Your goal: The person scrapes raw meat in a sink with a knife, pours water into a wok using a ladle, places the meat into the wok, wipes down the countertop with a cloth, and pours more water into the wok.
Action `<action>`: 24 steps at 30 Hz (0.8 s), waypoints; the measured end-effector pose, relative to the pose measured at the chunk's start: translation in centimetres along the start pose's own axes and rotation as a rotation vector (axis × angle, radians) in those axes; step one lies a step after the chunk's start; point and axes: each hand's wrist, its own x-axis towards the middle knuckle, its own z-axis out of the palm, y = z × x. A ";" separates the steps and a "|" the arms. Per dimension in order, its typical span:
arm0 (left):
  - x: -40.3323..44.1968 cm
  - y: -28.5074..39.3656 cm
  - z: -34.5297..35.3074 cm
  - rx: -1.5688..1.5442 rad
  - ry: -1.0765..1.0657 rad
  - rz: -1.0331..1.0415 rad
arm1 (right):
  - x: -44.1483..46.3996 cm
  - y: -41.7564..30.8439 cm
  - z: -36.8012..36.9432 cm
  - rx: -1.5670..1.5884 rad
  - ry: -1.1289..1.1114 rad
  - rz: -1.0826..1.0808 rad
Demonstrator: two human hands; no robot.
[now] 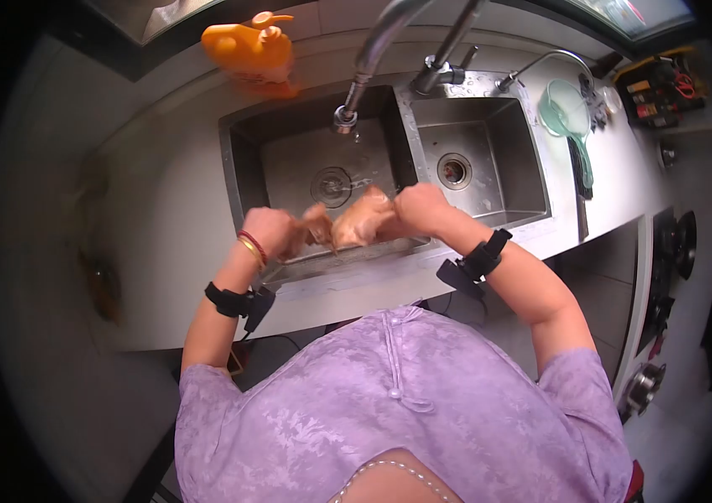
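Observation:
Over the front of the left sink basin [243, 159], both hands grip pale pinkish-orange raw meat that looks like chicken. My right hand [423, 208] is closed on the right end of the larger chicken piece [363, 218]. My left hand [268, 232], blurred by motion, is closed around the left end of a smaller part [317, 225]. Whether the two parts are joined I cannot tell. Above them hangs the faucet spout [345, 120], with a little water below its tip. The basin's drain [332, 186] lies behind the meat.
To the right is a second basin [490, 168] with an open drain [454, 172]. An orange jug-like bottle [249, 52] stands at the back left. A green strainer-like scoop [566, 109], a dark long-handled tool [578, 184] and a small curved tap [553, 55] are on the right counter.

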 end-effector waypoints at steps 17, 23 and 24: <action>1.1 4.4 -4.0 -0.033 0.032 0.074 | -6.8 5.6 -0.4 0.516 0.101 0.051; -0.6 11.7 -15.7 -0.497 0.340 0.097 | -21.0 15.0 -5.4 1.062 0.300 0.125; -1.2 12.9 -17.5 -0.548 0.362 0.091 | -24.2 17.0 -5.6 1.285 0.342 0.120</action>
